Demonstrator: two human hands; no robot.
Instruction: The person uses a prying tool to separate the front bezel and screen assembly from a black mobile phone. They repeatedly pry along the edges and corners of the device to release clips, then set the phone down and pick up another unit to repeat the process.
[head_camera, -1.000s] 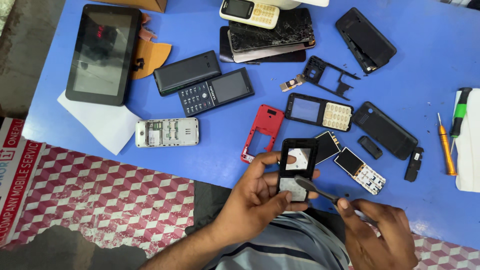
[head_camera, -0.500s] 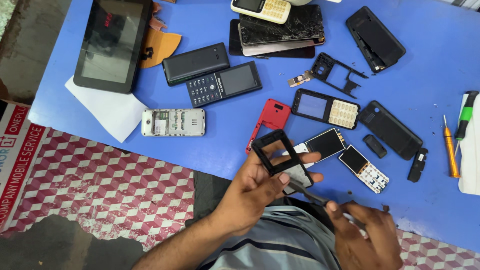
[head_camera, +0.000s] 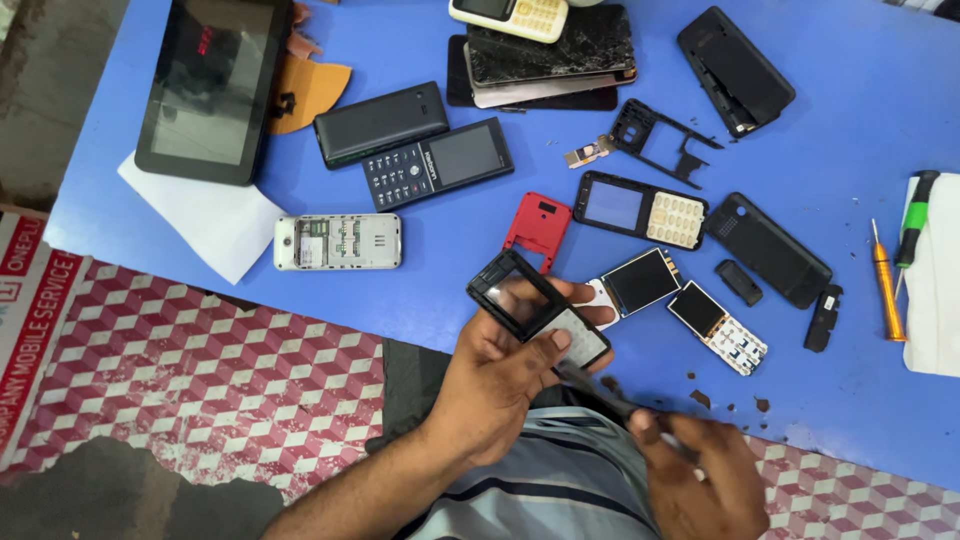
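Our left hand (head_camera: 500, 375) is curled around a black phone front frame (head_camera: 535, 312), thumb pressed on its near face and fingers wrapped behind, so the piece sits tilted up off the blue table (head_camera: 880, 90) where we can look into it. It hangs just over the near edge of the table, a little left of centre. The frame is a hollow black shell with an empty screen window at its far end and a pale grey keypad area at its near end. Our right hand (head_camera: 700, 475) pinches a thin dark tool (head_camera: 600, 388), its tip aimed at the frame's near corner, seemingly to pry there; the blur hides whether it touches. Just right of the frame lie two bare phone boards with screens (head_camera: 680, 300), and just beyond it a red back cover (head_camera: 538, 228). Further left rests a white opened handset (head_camera: 338, 242). An orange screwdriver (head_camera: 886, 285) lies far right.
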